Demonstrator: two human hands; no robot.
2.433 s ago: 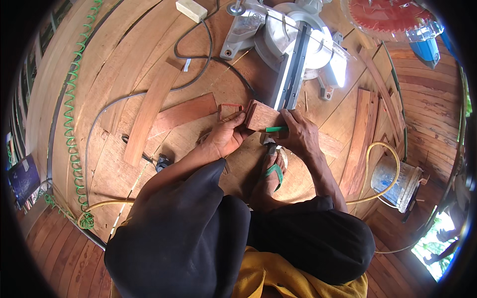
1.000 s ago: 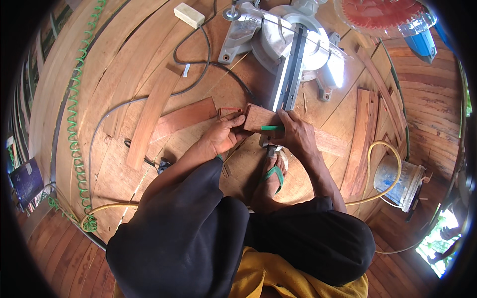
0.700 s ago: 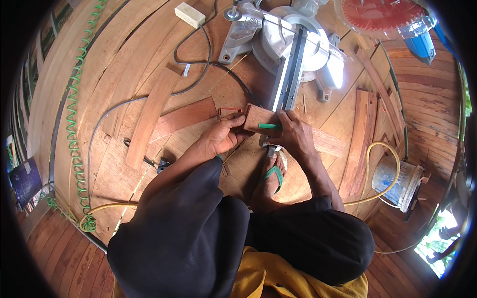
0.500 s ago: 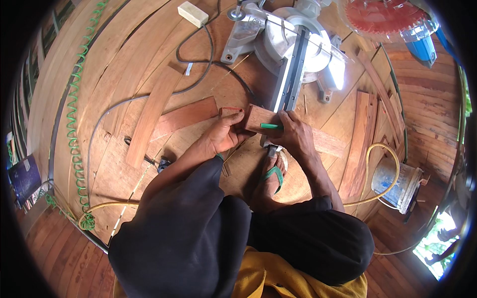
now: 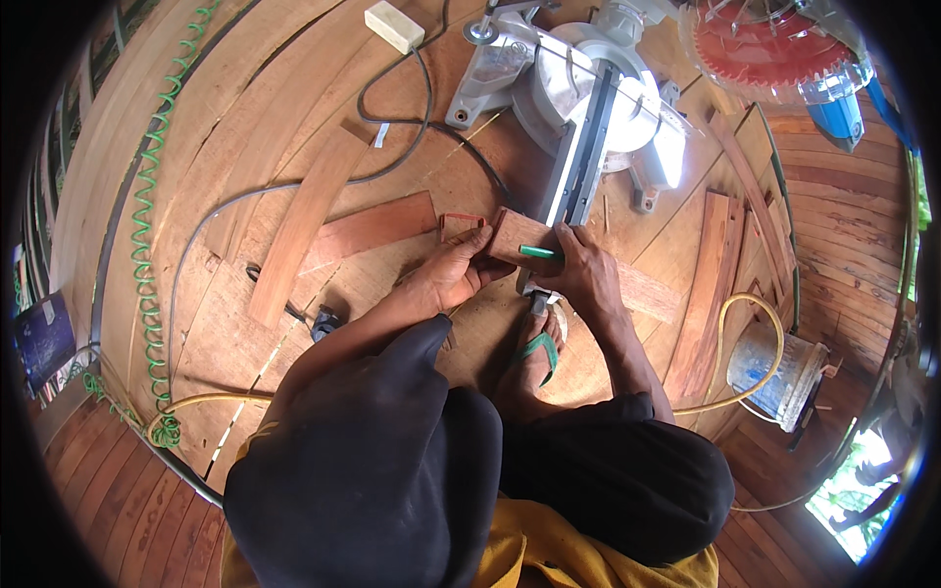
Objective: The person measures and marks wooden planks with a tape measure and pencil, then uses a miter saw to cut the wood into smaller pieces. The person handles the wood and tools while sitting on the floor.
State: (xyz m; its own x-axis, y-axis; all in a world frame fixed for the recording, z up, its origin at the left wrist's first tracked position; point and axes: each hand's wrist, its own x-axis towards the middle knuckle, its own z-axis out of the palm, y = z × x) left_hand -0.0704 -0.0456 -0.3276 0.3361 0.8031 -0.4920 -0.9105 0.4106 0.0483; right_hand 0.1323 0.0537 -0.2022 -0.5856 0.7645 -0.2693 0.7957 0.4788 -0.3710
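My left hand (image 5: 453, 274) is closed at the left end of a short reddish-brown wooden board (image 5: 515, 233), thumb and fingertips gripping its edge. A small wooden offcut (image 5: 461, 224) sits right beside that thumb. Over the middle of the same board, my right hand (image 5: 590, 272) is closed, with a slim green pen (image 5: 537, 252) sticking out leftward from its fingers across the wood. The board lies just in front of the near end of the slotted arm of a miter saw (image 5: 578, 167). Part of the board is hidden under my right hand.
Loose planks lie to the left (image 5: 312, 230) and right (image 5: 704, 289). A black cable (image 5: 421, 98) loops by the saw. The red saw blade (image 5: 765, 44) is under a transparent guard, upper right. A white bucket (image 5: 774, 372) and yellow hose (image 5: 720, 343) are at right. My sandalled foot (image 5: 537, 358) is below the board.
The whole view has shifted slightly. Both hands keep their hold on the board, and the green pen tilts a little differently.
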